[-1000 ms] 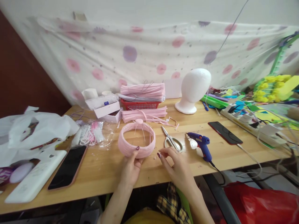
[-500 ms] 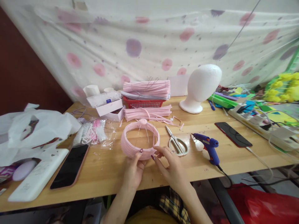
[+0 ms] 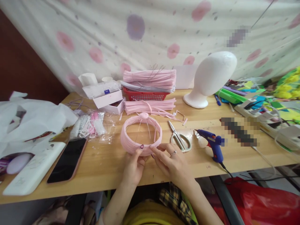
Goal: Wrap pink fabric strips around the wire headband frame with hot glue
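Observation:
A pink ring wound from fuzzy strips (image 3: 127,142) stands near the table's front edge, with a round pink knob (image 3: 143,116) on its far rim and thin wires spreading from the knob. My left hand (image 3: 134,167) grips the ring's near side, thumb on the outer wall and fingers curled beneath. Closed on the near right part of the same ring is my right hand (image 3: 173,161), its index finger pressed along the wall and a metal ring on one finger. A loose strip end shows inside the band at right. Scissors (image 3: 180,139) lie just beyond my right hand.
Pink strip bundles (image 3: 150,106) lie behind the ring, more in a red basket (image 3: 146,95). At right are a blue glue gun (image 3: 212,142), a foam head (image 3: 214,75) and a power strip (image 3: 255,123). A phone (image 3: 67,161) and bagged beads (image 3: 90,125) sit left.
My right fingers have shifted left along the ring's near wall, lying flatter against it. The loose end at the right no longer sticks out over the rim. My view has tilted down slightly.

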`<action>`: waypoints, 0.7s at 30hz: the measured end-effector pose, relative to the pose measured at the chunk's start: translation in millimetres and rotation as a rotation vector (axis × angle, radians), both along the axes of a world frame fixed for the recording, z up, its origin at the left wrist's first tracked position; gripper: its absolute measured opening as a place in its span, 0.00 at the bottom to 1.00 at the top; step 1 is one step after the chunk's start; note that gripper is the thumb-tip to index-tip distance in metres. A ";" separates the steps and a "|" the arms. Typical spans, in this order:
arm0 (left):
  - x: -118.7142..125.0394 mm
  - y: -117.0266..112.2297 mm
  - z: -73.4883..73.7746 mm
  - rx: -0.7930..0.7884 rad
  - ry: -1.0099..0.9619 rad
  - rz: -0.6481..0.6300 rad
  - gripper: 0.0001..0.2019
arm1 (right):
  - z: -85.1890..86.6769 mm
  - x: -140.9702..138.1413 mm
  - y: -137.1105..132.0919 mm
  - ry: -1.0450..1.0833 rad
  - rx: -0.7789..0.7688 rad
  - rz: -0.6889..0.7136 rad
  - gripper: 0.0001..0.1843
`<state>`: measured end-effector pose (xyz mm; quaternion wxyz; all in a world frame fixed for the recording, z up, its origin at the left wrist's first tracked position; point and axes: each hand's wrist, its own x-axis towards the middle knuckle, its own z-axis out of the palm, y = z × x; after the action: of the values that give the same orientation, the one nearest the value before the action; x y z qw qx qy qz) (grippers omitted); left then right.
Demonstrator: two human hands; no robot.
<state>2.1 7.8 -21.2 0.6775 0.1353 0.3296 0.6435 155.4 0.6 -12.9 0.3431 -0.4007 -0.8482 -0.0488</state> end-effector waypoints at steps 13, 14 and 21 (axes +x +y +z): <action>-1.8 1.2 -2.6 0.035 -0.054 -0.014 0.14 | -0.1 2.8 1.7 -0.036 0.035 0.036 0.19; -2.0 1.2 -2.9 0.032 -0.061 -0.014 0.14 | -0.1 3.0 2.0 -0.040 0.038 0.036 0.18; -0.2 1.2 0.1 0.040 -0.049 0.020 0.12 | -0.8 4.1 2.8 -0.034 0.014 0.047 0.20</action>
<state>1.9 8.9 -21.0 0.6760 0.1297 0.3011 0.6600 159.5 3.4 -13.7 0.3325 -0.3774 -0.8626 -0.0536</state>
